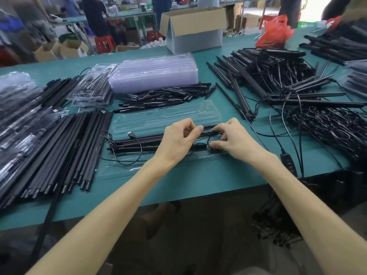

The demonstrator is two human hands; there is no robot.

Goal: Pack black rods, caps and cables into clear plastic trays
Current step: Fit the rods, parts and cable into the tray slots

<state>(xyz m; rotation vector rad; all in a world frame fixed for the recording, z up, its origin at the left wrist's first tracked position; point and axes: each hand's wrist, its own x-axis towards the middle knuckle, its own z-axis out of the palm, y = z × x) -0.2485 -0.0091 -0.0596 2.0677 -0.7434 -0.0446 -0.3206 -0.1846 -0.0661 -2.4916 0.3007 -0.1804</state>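
An open clear plastic tray [170, 116] lies on the green table in front of me. Black rods [143, 140] lie lengthwise in its near half, with a thin black cable [127, 162] and its USB plug [131, 134] looping off their left end. My left hand [178, 139] pinches the cable over the rods. My right hand [232, 137] pinches the rods' right end where the cable and its oval switch [200, 146] sit. Both hands are close together above the tray.
A stack of empty clear trays [155, 73] stands behind, with short black caps [164, 96] heaped before it. Long black rods [65, 151] lie at left beside filled trays [17, 108]. Tangled rods and cables [278, 76] pile at right. A cardboard box [192, 28] stands at the far edge.
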